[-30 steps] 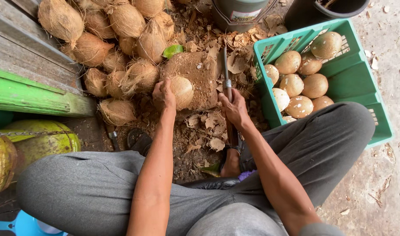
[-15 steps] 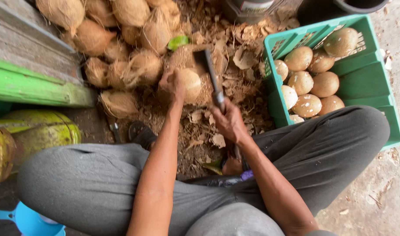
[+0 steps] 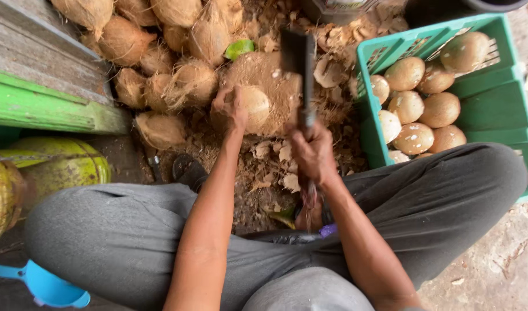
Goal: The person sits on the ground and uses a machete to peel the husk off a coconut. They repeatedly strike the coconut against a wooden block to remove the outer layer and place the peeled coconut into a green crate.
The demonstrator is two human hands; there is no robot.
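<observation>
Hands [image 3: 229, 109] [image 3: 313, 152] grip one coconut [image 3: 252, 106], one cleaver [image 3: 298, 63] (raised)

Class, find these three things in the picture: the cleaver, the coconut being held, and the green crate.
cleaver [image 3: 297, 55], head view, on the flat of its dark blade.
coconut [image 3: 256, 106], head view, on its pale bared side beside the left hand.
green crate [image 3: 385, 49], head view, on its near-left rim.

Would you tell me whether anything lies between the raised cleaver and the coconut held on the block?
Nothing visible does. The cleaver in the right hand is raised beside the coconut. Only the left hand, gripping its left side, is close.
</observation>
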